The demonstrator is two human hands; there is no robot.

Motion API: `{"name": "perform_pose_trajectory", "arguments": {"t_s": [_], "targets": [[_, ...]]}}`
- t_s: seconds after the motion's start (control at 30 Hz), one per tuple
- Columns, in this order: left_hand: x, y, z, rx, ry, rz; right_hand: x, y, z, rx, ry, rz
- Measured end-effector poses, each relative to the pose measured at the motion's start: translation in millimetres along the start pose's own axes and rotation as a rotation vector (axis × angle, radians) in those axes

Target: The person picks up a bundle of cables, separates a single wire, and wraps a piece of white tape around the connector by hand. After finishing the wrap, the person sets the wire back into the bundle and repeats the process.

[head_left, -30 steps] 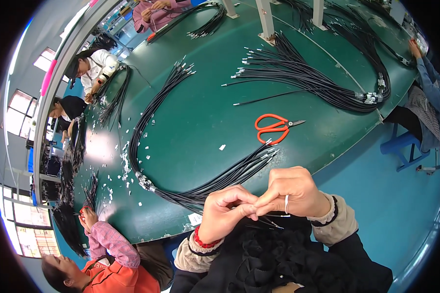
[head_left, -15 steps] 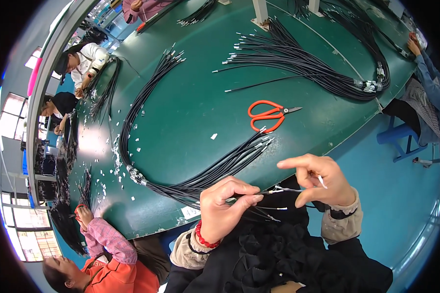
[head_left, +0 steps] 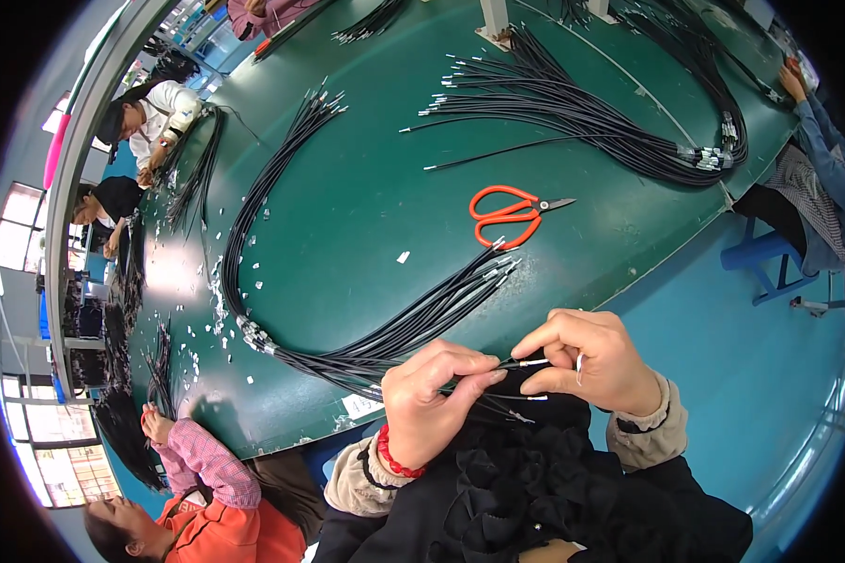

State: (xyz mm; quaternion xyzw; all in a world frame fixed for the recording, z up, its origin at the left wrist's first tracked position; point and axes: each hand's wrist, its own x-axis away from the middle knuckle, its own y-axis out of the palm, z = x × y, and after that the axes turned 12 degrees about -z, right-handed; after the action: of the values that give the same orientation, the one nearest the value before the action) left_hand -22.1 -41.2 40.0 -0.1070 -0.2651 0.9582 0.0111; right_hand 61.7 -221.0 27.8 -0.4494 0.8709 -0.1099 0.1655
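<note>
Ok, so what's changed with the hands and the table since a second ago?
The hands were together; the right hand then opened and moved off to the right, and now is back leftward, near the pale tip of a cable. Whether it touches that tip is unclear. The left hand keeps its grip on the cable. The scissors and cable bundle lie as before.

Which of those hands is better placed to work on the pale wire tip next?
Probably the right hand: its fingers stand apart right by the pale wire tip, while the left hand is busy pinching the dark cable.
</note>
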Motion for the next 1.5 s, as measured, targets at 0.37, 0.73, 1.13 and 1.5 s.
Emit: {"name": "perform_pose_trajectory", "arguments": {"t_s": [0.37,0.73,1.13,1.5], "targets": [[-13.9,-22.6,-17.4,-0.122,-0.106,-0.308,32.7,-8.8,20.9,0.111,0.063,-0.301],[-39.0,13.2,-60.2,-0.696,-0.052,-0.269,22.7,-20.2,28.7,0.124,0.11,-0.11],[-38.6,-10.7,-61.0,-0.174,-0.257,-0.468,15.4,-16.4,44.1,-0.009,0.217,0.081],[-43.3,25.7,-83.5,-0.517,0.067,-0.437,4.9,-14.3,40.4,-0.079,0.276,0.166]]}}
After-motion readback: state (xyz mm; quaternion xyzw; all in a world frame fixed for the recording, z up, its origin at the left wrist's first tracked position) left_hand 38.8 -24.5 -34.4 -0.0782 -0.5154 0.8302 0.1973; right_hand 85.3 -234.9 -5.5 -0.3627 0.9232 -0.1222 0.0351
